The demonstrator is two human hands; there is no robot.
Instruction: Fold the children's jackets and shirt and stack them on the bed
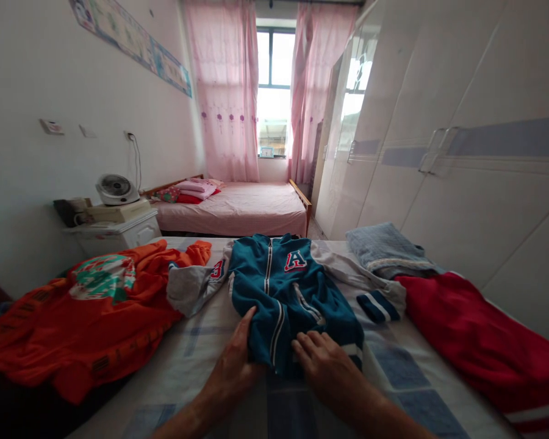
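Observation:
A teal zip jacket (274, 280) with grey sleeves and a red-and-white letter A lies front up on the bed in front of me. Its left-side sleeve stretches toward an orange shirt (146, 305); the other sleeve, with a striped cuff, reaches right. At the lower left corner of the jacket, my left hand (235, 360) has hold of the fabric, thumb side uppermost. My right hand (322, 363) grips the bottom hem near its middle, fingers bent over the cloth. The fabric between the hands is bunched, and the undersides of both hands are hidden.
Folded blue jeans (384, 247) and a red garment (480, 335) lie to the right on the checked sheet (201, 366). Beyond are a pink bed (251, 207), a cabinet (137, 235) with a small fan (116, 189), and a tall white wardrobe (439, 207).

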